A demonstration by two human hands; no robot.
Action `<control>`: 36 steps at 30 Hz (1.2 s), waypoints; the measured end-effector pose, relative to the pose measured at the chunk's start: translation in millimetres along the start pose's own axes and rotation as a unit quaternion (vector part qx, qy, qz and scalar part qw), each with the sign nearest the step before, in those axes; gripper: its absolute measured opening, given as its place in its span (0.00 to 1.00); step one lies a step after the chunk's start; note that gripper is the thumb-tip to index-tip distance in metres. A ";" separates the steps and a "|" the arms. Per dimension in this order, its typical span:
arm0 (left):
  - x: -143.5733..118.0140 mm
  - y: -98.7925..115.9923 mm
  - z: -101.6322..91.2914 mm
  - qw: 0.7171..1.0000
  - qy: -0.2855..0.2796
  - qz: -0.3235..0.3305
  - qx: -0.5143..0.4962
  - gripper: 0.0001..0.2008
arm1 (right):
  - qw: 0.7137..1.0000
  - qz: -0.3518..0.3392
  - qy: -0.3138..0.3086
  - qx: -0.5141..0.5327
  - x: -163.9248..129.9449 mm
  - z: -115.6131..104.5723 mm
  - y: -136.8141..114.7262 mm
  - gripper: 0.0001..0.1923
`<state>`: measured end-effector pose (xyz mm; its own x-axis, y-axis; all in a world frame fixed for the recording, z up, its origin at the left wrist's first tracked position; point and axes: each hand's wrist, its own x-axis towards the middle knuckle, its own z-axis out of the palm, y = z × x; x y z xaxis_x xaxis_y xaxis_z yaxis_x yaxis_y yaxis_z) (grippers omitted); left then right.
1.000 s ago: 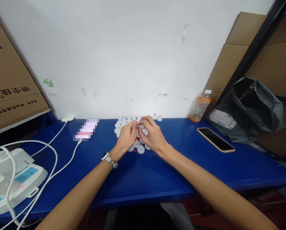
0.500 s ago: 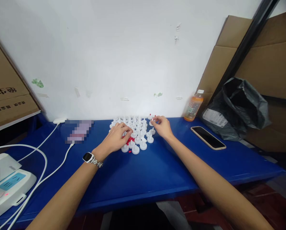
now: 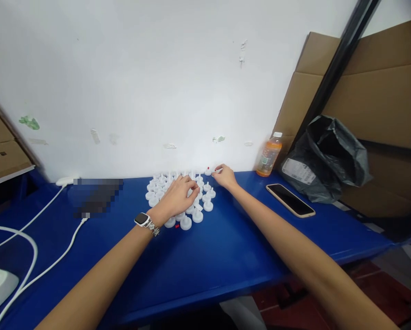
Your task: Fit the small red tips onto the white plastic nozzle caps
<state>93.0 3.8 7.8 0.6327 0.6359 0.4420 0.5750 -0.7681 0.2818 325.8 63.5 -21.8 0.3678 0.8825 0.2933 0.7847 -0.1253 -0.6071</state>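
Observation:
Many white nozzle caps [image 3: 186, 223], each with a thin upright spout, stand clustered on the blue table. My left hand [image 3: 180, 195] reaches over the middle of the cluster, thumb and forefinger closed together; anything between them is too small to make out. Near the wall, my right hand [image 3: 225, 176] is pinched at the cluster's back right corner, and its fingertips hide what they hold, if anything. Just left of them stands a cap with a red tip [image 3: 208, 168]. A loose red tip [image 3: 177, 226] lies at the cluster's front edge.
To the right are a phone [image 3: 290, 200], a bottle of orange drink [image 3: 269, 156] and a grey plastic bag [image 3: 325, 160]. White cables [image 3: 71, 243] and a power strip [image 3: 1, 286] occupy the left. A white wall [image 3: 164, 91] rises directly behind the table.
The view has turned slightly right. My left hand has shifted right across the caps, covering the red pieces that showed beneath it. My right hand stays near the back right caps.

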 end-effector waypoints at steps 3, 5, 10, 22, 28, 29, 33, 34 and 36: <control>-1.3 0.4 2.5 1.000 -0.001 -0.008 -0.020 0.16 | 0.999 0.023 -0.007 -0.028 18.5 8.4 9.1 0.19; -3.1 0.7 2.4 0.999 0.002 -0.015 -0.028 0.15 | 0.999 0.025 -0.010 -0.028 24.7 12.8 11.2 0.15; -14.9 -3.7 -6.0 0.999 0.024 -0.034 -0.023 0.14 | 1.000 0.003 -0.001 -0.009 15.7 12.0 2.5 0.08; -48.4 -8.2 -29.8 0.997 0.058 -0.051 0.021 0.14 | 0.930 -0.293 -0.100 0.199 -111.9 -8.6 -82.8 0.07; -51.5 -8.2 -33.9 0.997 0.036 0.016 0.065 0.14 | 0.923 -0.293 -0.089 0.232 -133.8 -4.4 -95.2 0.05; -51.0 -7.5 -33.3 0.998 0.047 0.012 0.047 0.14 | 0.923 -0.307 -0.070 0.223 -134.6 -4.9 -95.8 0.06; -48.9 -10.0 -35.8 0.966 0.192 -0.145 -0.090 0.20 | 0.921 -0.351 0.021 0.167 -130.2 -7.4 -91.6 0.09; -49.6 -13.4 -37.6 0.947 0.232 -0.190 -0.112 0.22 | 0.924 -0.344 0.035 0.162 -127.8 -7.8 -89.2 0.08; -53.2 -22.4 -40.4 0.951 0.218 -0.188 -0.116 0.22 | 0.935 -0.308 0.047 0.172 -122.6 -7.9 -84.5 0.06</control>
<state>25.5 -15.8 12.4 0.1008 0.8156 0.5697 0.5555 -0.5212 0.6479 218.3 -37.6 -0.6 -0.0464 0.6940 0.7185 0.6614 0.5603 -0.4985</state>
